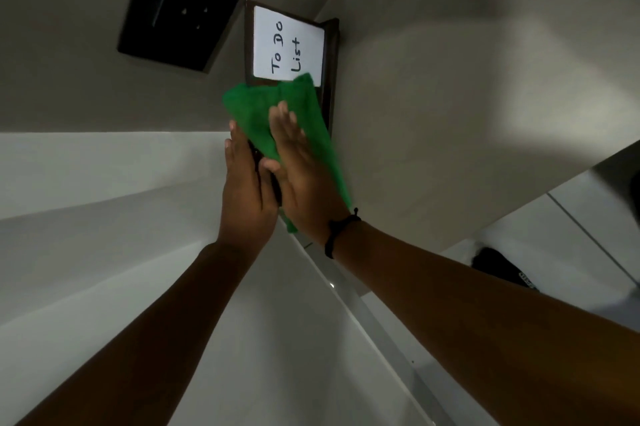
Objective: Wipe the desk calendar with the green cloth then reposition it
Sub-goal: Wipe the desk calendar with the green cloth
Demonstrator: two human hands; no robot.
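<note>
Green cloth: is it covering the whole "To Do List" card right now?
No. The green cloth, pressed under the right hand, overlaps only the card's near edge, and the lettering stays fully readable.

Single head-worn wide-angle view, looking forward and down along both forearms. Frame sits rolled, so the desk (450, 96) edge runs aslant. Left hand (247, 190) and right hand (304, 179) near centre, close in; no second view

"To Do List" on the desk calendar (287, 41)
</note>
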